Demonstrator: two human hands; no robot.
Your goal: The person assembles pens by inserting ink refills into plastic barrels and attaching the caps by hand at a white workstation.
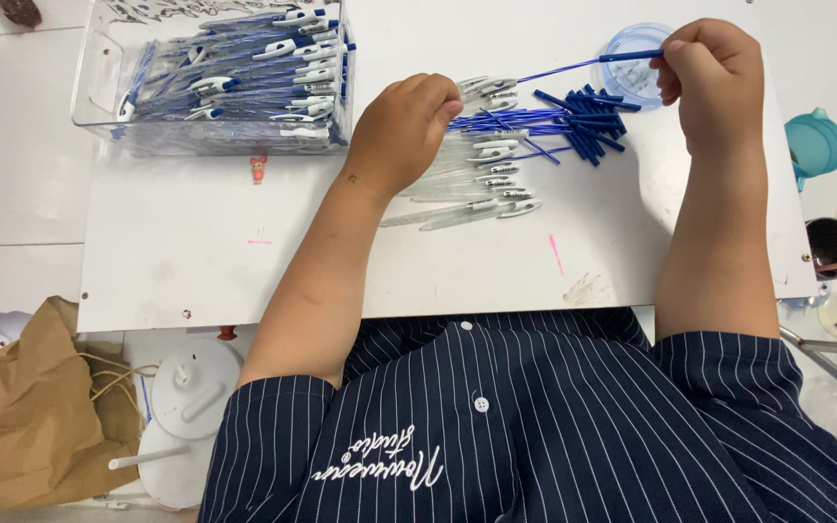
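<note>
The person wears a dark navy shirt (pixel 535 436) with thin white pinstripes running lengthwise — a button-front cut with short sleeves that end above the elbows. Small white buttons (pixel 480 404) sit down the middle placket, two of them in view. White cursive lettering (pixel 380 463) is stitched or printed across the chest, seen upside down from the head camera. Both forearms are bare below the sleeve hems. The left hand (pixel 401 131) and right hand (pixel 714 77) are bare too — no gloves, rings or watch show.
</note>
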